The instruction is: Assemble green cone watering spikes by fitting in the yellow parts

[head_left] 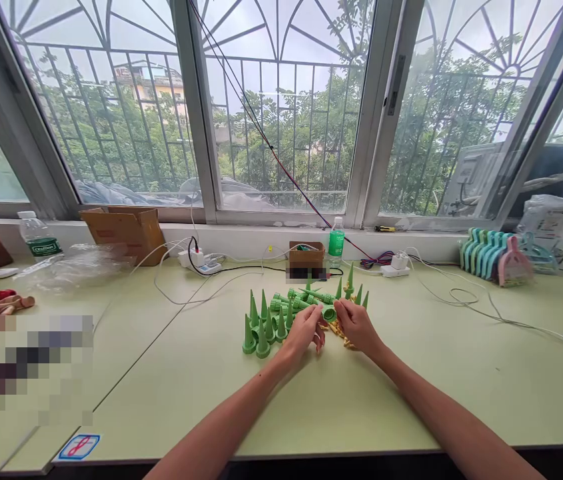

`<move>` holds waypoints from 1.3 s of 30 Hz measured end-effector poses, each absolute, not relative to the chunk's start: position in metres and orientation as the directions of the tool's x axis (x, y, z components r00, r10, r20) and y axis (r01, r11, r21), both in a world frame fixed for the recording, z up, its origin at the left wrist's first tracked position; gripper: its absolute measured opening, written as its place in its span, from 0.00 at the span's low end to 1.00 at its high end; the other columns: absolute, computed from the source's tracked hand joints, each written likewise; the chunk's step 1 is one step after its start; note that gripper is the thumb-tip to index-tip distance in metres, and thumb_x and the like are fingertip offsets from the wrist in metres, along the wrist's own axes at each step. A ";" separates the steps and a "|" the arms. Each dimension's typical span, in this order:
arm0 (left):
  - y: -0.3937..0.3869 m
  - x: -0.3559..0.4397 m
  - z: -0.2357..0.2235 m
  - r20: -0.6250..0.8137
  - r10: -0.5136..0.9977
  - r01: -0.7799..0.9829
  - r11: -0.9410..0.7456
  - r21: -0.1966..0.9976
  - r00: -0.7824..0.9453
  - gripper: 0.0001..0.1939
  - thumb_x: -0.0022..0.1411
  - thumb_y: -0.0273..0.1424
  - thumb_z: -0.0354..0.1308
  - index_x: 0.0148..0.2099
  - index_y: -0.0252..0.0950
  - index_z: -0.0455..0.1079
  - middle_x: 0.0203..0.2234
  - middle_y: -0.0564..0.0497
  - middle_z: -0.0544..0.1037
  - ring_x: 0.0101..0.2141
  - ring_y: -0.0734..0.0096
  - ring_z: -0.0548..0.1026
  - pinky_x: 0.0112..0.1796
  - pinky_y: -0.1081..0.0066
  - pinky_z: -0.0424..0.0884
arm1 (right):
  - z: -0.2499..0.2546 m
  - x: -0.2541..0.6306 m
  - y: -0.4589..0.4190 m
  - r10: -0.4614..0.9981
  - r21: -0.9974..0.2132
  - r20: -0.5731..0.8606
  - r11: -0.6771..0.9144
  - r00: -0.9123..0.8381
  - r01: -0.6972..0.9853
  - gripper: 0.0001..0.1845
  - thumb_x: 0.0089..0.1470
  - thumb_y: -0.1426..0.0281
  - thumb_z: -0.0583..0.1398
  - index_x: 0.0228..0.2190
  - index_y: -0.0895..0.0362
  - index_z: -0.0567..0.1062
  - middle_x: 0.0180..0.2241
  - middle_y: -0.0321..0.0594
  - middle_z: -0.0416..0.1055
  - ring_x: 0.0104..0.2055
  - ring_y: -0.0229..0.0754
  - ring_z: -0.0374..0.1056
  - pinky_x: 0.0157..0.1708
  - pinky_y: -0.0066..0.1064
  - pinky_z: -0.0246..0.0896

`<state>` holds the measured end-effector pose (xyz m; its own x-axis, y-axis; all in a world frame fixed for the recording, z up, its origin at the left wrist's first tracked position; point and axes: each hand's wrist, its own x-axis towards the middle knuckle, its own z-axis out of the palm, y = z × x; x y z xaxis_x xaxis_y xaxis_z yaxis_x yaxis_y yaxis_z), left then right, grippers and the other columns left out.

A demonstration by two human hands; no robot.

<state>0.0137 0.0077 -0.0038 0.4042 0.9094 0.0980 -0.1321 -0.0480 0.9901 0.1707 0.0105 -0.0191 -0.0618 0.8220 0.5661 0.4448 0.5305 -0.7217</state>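
My left hand (305, 331) is closed round a green plastic watering spike (329, 314), whose round open end faces toward me. Close beside that opening, the fingers of my right hand (360, 327) are pinched together; whatever sits between them is hidden. Several green cone-shaped spikes (262, 343) stand points up to the left of my hands. More green spikes (294, 295) lie in a heap just beyond, and a few others (358, 295) stand on the right. Small yellow pieces (334, 328) are scattered on the table under and between my hands.
Behind the heap stand a small brown box (306, 253) and a green-labelled bottle (336, 241). White cables (466, 300) and power strips (201, 262) run along the back. Colourful small dustpans (491, 257) stand at right; a cardboard box (124, 233) and plastic wrap (81, 267) at left.
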 end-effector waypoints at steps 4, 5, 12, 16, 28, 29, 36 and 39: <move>0.008 0.013 -0.003 0.117 0.901 -0.142 -0.063 0.988 0.418 0.21 0.59 0.51 0.53 0.35 0.35 0.62 0.22 0.57 0.62 0.15 0.80 0.65 0.13 0.77 0.61 | -0.018 0.170 0.009 0.830 -0.729 0.554 0.520 -0.062 0.446 0.25 0.64 0.54 0.48 0.19 0.54 0.57 0.14 0.30 0.55 0.17 0.33 0.52 0.19 0.27 0.49; 0.008 0.013 -0.004 0.123 0.900 -0.147 -0.067 0.987 0.418 0.22 0.59 0.51 0.54 0.35 0.35 0.62 0.21 0.58 0.62 0.15 0.80 0.65 0.13 0.77 0.61 | -0.018 0.170 0.009 0.832 -0.732 0.552 0.518 -0.062 0.442 0.25 0.63 0.54 0.48 0.19 0.54 0.57 0.14 0.30 0.55 0.16 0.33 0.52 0.19 0.27 0.49; 0.012 0.013 -0.010 0.201 0.887 -0.137 -0.158 0.978 0.415 0.26 0.59 0.50 0.55 0.49 0.33 0.65 0.21 0.57 0.65 0.14 0.80 0.65 0.14 0.77 0.61 | -0.023 0.172 0.013 0.850 -0.775 0.524 0.502 -0.053 0.385 0.26 0.63 0.52 0.48 0.19 0.54 0.56 0.13 0.29 0.52 0.15 0.33 0.50 0.16 0.27 0.47; 0.012 0.014 -0.013 0.257 0.878 -0.117 -0.229 0.966 0.403 0.28 0.60 0.50 0.54 0.54 0.35 0.66 0.28 0.54 0.67 0.15 0.83 0.66 0.14 0.77 0.60 | -0.024 0.173 0.015 0.857 -0.784 0.512 0.495 -0.058 0.375 0.26 0.63 0.53 0.48 0.18 0.54 0.56 0.12 0.29 0.52 0.15 0.33 0.50 0.16 0.27 0.47; 0.013 0.017 -0.013 0.290 0.941 -0.063 -0.283 0.957 0.174 0.23 0.59 0.53 0.53 0.33 0.36 0.60 0.21 0.57 0.66 0.12 0.81 0.63 0.11 0.77 0.56 | -0.013 0.168 0.006 0.834 -0.754 0.552 0.499 0.001 0.427 0.22 0.64 0.55 0.49 0.23 0.55 0.64 0.15 0.31 0.59 0.17 0.35 0.55 0.20 0.26 0.52; 0.013 0.017 -0.012 0.269 0.945 -0.070 -0.260 0.963 0.186 0.24 0.59 0.54 0.52 0.31 0.36 0.60 0.18 0.58 0.65 0.12 0.80 0.62 0.12 0.77 0.56 | -0.013 0.168 0.005 0.833 -0.755 0.553 0.497 0.009 0.428 0.22 0.64 0.55 0.49 0.24 0.55 0.64 0.15 0.30 0.59 0.17 0.35 0.55 0.20 0.26 0.52; 0.008 0.016 -0.003 0.021 0.958 -0.078 0.001 0.997 0.287 0.33 0.54 0.61 0.49 0.24 0.33 0.64 0.16 0.53 0.66 0.13 0.78 0.63 0.13 0.77 0.57 | -0.011 0.169 0.005 0.822 -0.718 0.568 0.522 -0.045 0.460 0.20 0.63 0.57 0.50 0.26 0.56 0.68 0.14 0.30 0.59 0.17 0.35 0.56 0.20 0.26 0.52; 0.008 0.015 -0.003 -0.013 0.951 -0.085 0.041 0.996 0.309 0.32 0.53 0.60 0.51 0.24 0.33 0.63 0.17 0.53 0.67 0.13 0.79 0.63 0.13 0.77 0.56 | -0.010 0.169 0.006 0.822 -0.714 0.566 0.523 -0.055 0.465 0.20 0.62 0.56 0.51 0.25 0.56 0.68 0.14 0.31 0.60 0.17 0.35 0.57 0.19 0.26 0.51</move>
